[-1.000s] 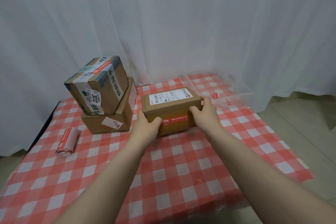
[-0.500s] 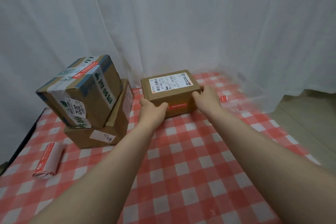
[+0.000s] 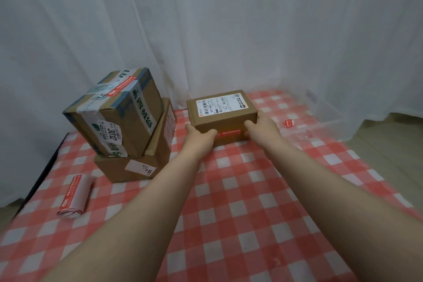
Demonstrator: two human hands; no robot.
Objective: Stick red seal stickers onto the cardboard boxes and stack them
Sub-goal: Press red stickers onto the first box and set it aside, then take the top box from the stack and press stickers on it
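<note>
Shifted outward, left hand (image 3: pixel 199 136) and right hand (image 3: pixel 263 128) clasp front corners of small box (image 3: pixel 223 110), just beside stack (image 3: pixel 128 126).

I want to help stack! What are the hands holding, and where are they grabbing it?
Both hands hold the small cardboard box: the left hand grips its near left corner, the right hand its near right corner.

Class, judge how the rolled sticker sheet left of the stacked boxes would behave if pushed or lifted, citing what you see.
The rolled sticker sheet looks like thin curled paper, so probably light and squashed by a pinch. Being a tube on its side, a sideways push would likely roll it; its loose edge may uncurl.
</note>
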